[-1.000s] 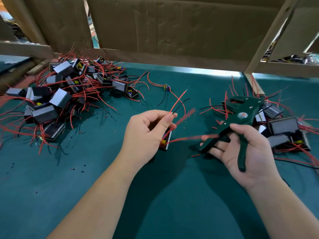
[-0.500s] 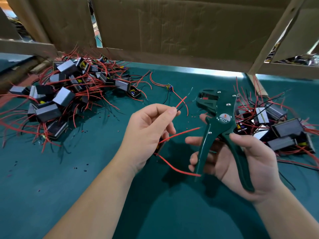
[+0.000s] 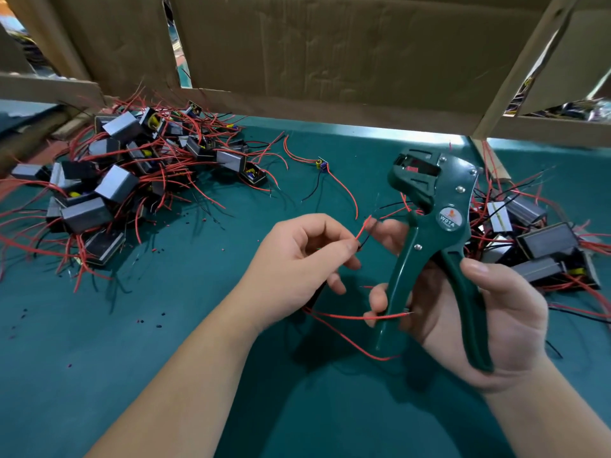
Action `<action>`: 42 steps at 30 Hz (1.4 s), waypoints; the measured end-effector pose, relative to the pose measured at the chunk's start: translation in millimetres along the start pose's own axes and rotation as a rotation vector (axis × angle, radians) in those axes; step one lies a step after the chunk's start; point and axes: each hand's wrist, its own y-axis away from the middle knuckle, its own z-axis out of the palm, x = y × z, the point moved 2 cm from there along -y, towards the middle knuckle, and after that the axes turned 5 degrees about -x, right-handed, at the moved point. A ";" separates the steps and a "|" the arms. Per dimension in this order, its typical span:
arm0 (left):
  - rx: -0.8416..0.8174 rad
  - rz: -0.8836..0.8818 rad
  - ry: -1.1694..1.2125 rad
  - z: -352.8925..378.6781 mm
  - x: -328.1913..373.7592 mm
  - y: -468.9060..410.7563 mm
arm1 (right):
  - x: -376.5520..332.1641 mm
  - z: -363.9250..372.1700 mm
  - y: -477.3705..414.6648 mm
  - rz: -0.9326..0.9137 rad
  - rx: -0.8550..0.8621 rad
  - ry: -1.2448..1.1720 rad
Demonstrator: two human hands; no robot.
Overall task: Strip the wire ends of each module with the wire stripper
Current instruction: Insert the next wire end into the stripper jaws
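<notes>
My right hand (image 3: 476, 312) grips the dark green wire stripper (image 3: 433, 233) by its handles, jaws pointing up and away from me. My left hand (image 3: 297, 266) pinches a red wire and a thin black wire (image 3: 363, 231) between thumb and forefinger, their tips just left of the stripper's neck. The module they belong to is mostly hidden under my left hand. Two more red wires (image 3: 347, 317) trail from there toward my right fingers. A heap of grey modules with red wires (image 3: 109, 190) lies at the left, a smaller heap (image 3: 535, 239) at the right.
The green mat (image 3: 165, 342) carries small bits of stripped insulation (image 3: 158, 320). One small loose part with red and black leads (image 3: 322, 165) lies at the middle back. Cardboard walls (image 3: 330, 54) close off the far side.
My right hand has raised the stripper upright and brought it closer to me. My left hand has lifted the module and now pinches two wire ends beside the tool.
</notes>
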 end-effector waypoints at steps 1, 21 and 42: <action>-0.006 -0.001 -0.010 0.0 0.5 0.6 | 0.3 -0.4 0.1 0.001 0.017 0.030; 0.186 0.243 -0.008 -10.2 0.8 -0.7 | 6.0 -10.5 -2.9 0.061 0.241 0.067; 0.251 0.334 -0.170 -25.7 3.5 0.9 | 14.7 0.4 6.2 0.295 -0.021 0.183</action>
